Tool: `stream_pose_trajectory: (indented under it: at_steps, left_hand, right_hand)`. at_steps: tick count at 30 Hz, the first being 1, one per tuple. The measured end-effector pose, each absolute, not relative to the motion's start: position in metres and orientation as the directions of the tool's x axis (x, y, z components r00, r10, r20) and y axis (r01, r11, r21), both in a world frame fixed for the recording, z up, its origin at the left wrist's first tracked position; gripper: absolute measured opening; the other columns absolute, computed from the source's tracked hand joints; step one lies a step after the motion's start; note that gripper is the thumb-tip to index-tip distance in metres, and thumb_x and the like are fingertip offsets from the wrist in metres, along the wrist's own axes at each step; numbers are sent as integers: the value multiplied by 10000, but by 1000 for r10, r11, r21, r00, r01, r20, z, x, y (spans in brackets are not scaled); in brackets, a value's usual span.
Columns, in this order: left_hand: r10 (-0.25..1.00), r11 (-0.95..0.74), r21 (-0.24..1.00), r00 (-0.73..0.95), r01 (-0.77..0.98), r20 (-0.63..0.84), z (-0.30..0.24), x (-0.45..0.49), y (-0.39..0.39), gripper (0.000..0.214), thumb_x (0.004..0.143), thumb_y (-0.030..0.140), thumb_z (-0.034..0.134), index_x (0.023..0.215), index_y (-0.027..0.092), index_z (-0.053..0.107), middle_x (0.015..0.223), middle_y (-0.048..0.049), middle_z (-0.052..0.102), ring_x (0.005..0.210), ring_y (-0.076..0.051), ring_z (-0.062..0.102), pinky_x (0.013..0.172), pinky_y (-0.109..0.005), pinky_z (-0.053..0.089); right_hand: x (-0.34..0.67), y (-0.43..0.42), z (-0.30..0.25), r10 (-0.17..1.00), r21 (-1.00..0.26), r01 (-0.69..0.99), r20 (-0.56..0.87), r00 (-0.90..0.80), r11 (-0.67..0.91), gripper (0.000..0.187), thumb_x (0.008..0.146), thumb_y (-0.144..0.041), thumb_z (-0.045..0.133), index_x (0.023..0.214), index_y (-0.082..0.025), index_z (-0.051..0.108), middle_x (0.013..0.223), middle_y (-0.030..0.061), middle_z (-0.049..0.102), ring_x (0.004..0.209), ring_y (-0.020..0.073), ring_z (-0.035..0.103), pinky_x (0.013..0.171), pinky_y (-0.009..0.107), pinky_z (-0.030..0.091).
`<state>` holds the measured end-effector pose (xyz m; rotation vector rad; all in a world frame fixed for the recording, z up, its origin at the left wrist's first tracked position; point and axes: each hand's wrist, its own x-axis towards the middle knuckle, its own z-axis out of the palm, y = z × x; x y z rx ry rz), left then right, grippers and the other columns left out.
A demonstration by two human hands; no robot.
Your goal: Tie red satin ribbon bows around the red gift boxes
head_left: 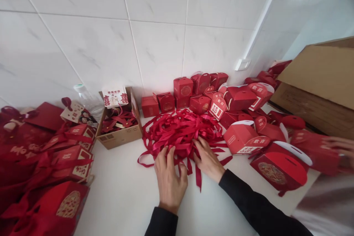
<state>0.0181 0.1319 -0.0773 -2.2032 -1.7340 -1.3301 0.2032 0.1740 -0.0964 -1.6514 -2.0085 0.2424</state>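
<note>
A tangled heap of shiny red ribbons (177, 129) lies on the white table in front of me. My left hand (170, 179) is at its near edge, fingers apart and bent, the tips touching the strands. Slightly right of it, my right hand (208, 160) reaches into the heap with its fingers curled around some ribbon; the fingertips are partly covered by the strands. One loose ribbon end hangs toward me between the two hands.
Tied red gift boxes (74, 162) crowd the left. A small cardboard box (121, 138) holds red tags, with a plastic bottle (92, 101) behind. Folded red boxes (243, 136) fill the right, near a large carton (318, 84). Another person's hand (341, 147) is at far right.
</note>
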Motion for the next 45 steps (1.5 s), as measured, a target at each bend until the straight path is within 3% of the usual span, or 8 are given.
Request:
stream_pose_trajectory:
  at_steps: [10, 14, 19, 26, 31, 35, 40, 45]
  left_hand:
    - [810, -349, 436, 32, 830, 586, -90, 25, 135, 712, 899, 178, 553, 1581, 273, 373, 1583, -178, 480, 1487, -432, 406, 1176, -708, 336]
    - [784, -384, 448, 28, 807, 620, -82, 28, 131, 712, 895, 180, 576, 1576, 288, 399, 1600, -147, 478, 1519, -391, 384, 1242, -675, 264]
    - [773, -464, 403, 138, 789, 620, -80, 32, 127, 698, 904, 186, 569, 1579, 274, 411, 1639, -128, 438, 1555, -361, 335, 1266, -662, 220]
    - [803, -438, 386, 160, 812, 574, -87, 32, 132, 742, 882, 208, 585, 1598, 234, 391, 1629, -177, 440, 1544, -403, 346, 1242, -691, 248]
    - [809, -408, 355, 152, 841, 568, -92, 34, 134, 663, 881, 185, 577, 1537, 183, 480, 1570, -215, 505, 1488, -430, 428, 1220, -709, 276]
    - [819, -348, 366, 89, 863, 567, -95, 36, 134, 590, 909, 160, 554, 1498, 168, 521, 1525, -218, 540, 1452, -428, 465, 1194, -702, 319]
    - [759, -413, 369, 91, 833, 644, -87, 37, 130, 506, 921, 90, 538, 1425, 114, 562, 1456, -219, 559, 1380, -390, 505, 1159, -624, 390]
    - [780, -335, 424, -5, 841, 626, -77, 33, 125, 449, 897, 65, 561, 1340, 120, 617, 1252, -186, 630, 1102, -339, 603, 906, -496, 521]
  right_hand:
    - [214, 144, -25, 948, -435, 848, 229, -223, 304, 604, 1010, -320, 573, 1595, -272, 426, 1639, 113, 409, 1482, 289, 438, 1173, 460, 464]
    - [239, 131, -22, 965, -431, 882, 248, -89, 192, 564, 1059, -332, 469, 1612, -278, 377, 1633, 119, 408, 1509, 308, 385, 1213, 533, 396]
    - [224, 163, -55, 974, -453, 888, 224, 25, 82, 485, 1047, -310, 617, 1506, -204, 500, 1550, 165, 488, 1401, 375, 498, 1115, 633, 451]
    - [173, 194, -52, 952, -436, 858, 251, -174, 271, 287, 1052, -295, 644, 1318, -189, 648, 1387, 111, 632, 1250, 289, 625, 1054, 534, 525]
    - [191, 158, -25, 923, -356, 864, 279, -264, 355, 489, 996, -278, 658, 1472, -227, 559, 1502, 133, 569, 1368, 306, 560, 1108, 473, 514]
    - [245, 116, 1, 910, -276, 922, 386, -152, 271, 487, 1049, -362, 491, 1529, -278, 484, 1502, 100, 566, 1381, 299, 548, 1146, 495, 488]
    - [310, 97, 7, 863, -173, 982, 504, 23, 75, 553, 982, -424, 509, 1441, -120, 568, 1423, 266, 571, 1340, 509, 518, 1065, 741, 428]
    - [321, 114, -21, 892, -174, 979, 452, -16, 106, 504, 972, -347, 445, 1419, -173, 600, 1421, 180, 626, 1352, 387, 562, 1077, 547, 526]
